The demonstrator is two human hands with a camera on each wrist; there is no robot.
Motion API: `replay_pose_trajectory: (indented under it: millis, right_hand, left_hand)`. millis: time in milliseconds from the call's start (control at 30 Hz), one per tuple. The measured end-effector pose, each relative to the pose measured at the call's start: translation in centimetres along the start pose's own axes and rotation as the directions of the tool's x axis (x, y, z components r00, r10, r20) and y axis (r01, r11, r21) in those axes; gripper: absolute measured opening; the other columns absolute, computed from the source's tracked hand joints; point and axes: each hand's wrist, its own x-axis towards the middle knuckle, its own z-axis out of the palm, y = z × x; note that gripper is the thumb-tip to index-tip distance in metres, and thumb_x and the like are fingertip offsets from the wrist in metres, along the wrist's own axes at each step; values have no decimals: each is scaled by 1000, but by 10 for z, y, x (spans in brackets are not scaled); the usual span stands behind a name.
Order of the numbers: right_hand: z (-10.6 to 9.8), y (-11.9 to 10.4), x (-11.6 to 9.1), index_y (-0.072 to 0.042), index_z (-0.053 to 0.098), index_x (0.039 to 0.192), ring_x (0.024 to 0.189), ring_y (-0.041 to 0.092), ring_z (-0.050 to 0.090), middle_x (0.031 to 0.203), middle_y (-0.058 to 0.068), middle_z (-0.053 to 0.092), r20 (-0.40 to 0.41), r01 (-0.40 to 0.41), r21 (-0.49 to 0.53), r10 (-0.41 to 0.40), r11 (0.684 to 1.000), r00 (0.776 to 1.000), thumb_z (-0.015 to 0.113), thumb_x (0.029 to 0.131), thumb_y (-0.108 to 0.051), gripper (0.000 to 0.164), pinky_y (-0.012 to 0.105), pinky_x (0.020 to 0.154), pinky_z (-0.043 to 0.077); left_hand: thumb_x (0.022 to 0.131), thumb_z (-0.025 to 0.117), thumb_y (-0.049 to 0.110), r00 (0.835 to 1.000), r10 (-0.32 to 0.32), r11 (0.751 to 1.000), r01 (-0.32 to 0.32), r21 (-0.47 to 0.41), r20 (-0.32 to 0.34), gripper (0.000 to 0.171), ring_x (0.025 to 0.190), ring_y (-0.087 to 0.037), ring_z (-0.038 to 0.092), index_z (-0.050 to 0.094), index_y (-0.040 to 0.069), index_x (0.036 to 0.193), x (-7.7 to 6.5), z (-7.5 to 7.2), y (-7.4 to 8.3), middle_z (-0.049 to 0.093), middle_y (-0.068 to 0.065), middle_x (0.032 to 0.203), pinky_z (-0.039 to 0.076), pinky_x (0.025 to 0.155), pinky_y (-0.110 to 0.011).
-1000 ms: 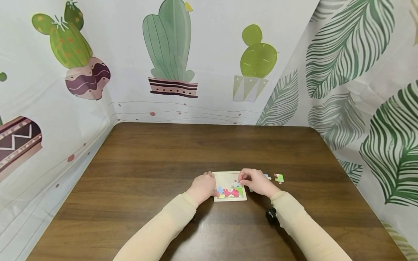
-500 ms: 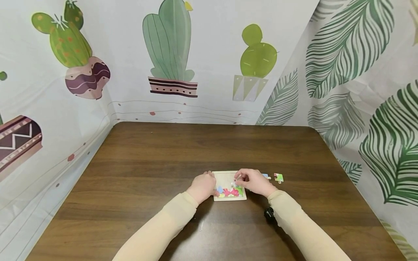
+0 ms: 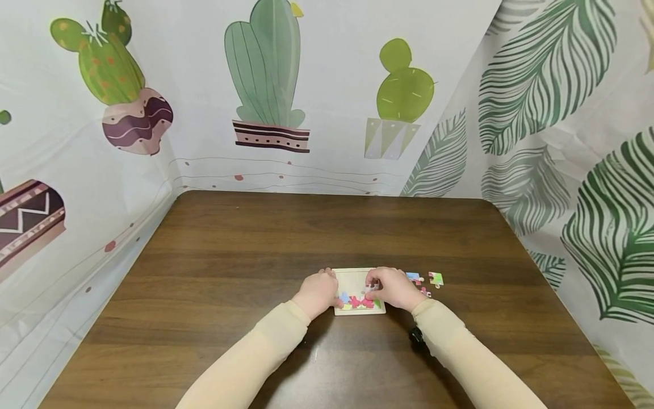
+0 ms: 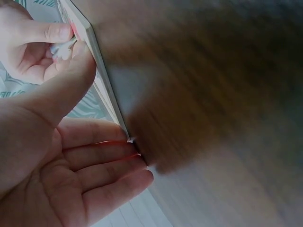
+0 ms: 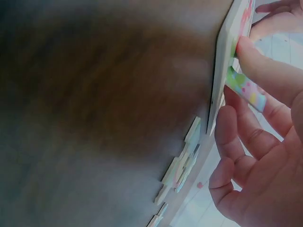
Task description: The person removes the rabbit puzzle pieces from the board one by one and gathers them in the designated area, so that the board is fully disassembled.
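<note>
A shallow wooden puzzle tray (image 3: 352, 276) lies on the table, with pink, blue, yellow and green jigsaw pieces (image 3: 355, 301) along its near part and bare wood behind them. My left hand (image 3: 318, 293) rests on the tray's left edge. Its thumb lies over the rim, and its straight fingers (image 4: 106, 172) reach along the outer side. Over the tray's right part, my right hand (image 3: 393, 287) pinches a tilted puzzle piece (image 5: 246, 90), green with pink and yellow spots. The piece's lower end is right at the tray in the right wrist view.
To the right of the tray lie loose pieces: a blue one (image 3: 413, 276), a pink one (image 3: 425, 292) partly behind the right hand, and a green and pink one (image 3: 436, 278). A black object (image 3: 416, 336) shows by the right sleeve. Patterned cloth (image 3: 332, 85) hangs behind the brown table (image 3: 255, 227).
My right hand has moved slightly left and toward me over the tray with the puzzle piece, uncovering more loose pieces at the right. My left hand has stayed in place.
</note>
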Motion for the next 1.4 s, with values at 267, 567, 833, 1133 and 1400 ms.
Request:
replay_pose_trajectory:
  millis: [267, 567, 833, 1133, 1400]
  right_hand:
    - [2, -4, -2, -17, 59, 73, 62, 6, 45, 66, -10, 54, -9, 40, -15, -40, 999, 999, 80, 75, -17, 22, 24, 60, 39]
    - [-6, 1, -4, -14, 68, 80, 62, 4, 48, 69, -10, 59, -20, 31, 82, -29, 996, 999, 75, 81, -17, 7, 22, 59, 42]
    - [-22, 11, -8, -10, 74, 91, 70, 6, 56, 85, -2, 70, -15, 22, 169, -19, 985, 1000, 65, 89, -12, 9, 23, 64, 48]
    - [-31, 25, -19, -11, 72, 87, 62, 7, 51, 74, -5, 65, -47, -50, 204, 60, 978, 997, 67, 87, -11, 4, 23, 57, 44]
    - [-40, 36, -29, -6, 70, 84, 65, 7, 53, 74, -3, 65, -80, -38, 198, 55, 980, 995, 69, 86, -11, 6, 23, 60, 45]
  left_hand:
    - [71, 77, 49, 1000, -6, 1000, 6, -3, -2, 77, 107, -24, 62, 60, -8, 121, -1, 0, 0, 62, -17, 119, 56, 72, -33]
    - [72, 76, 49, 1000, 4, 1000, -4, -3, 4, 77, 110, -26, 61, 60, -8, 122, 0, -1, 1, 62, -18, 121, 56, 75, -34]
    - [72, 76, 49, 1000, 5, 1000, -5, -6, 3, 78, 114, -28, 60, 59, -8, 122, -1, -3, 0, 61, -18, 123, 56, 77, -34]
    - [74, 74, 49, 1000, 5, 1000, -5, -6, 31, 77, 117, -28, 58, 58, -7, 124, -1, -3, 0, 60, -18, 126, 55, 80, -34]
    - [74, 74, 49, 1000, 4, 1000, -4, -9, 30, 78, 117, -28, 58, 58, -7, 125, -1, -3, 0, 59, -18, 127, 55, 81, -34]
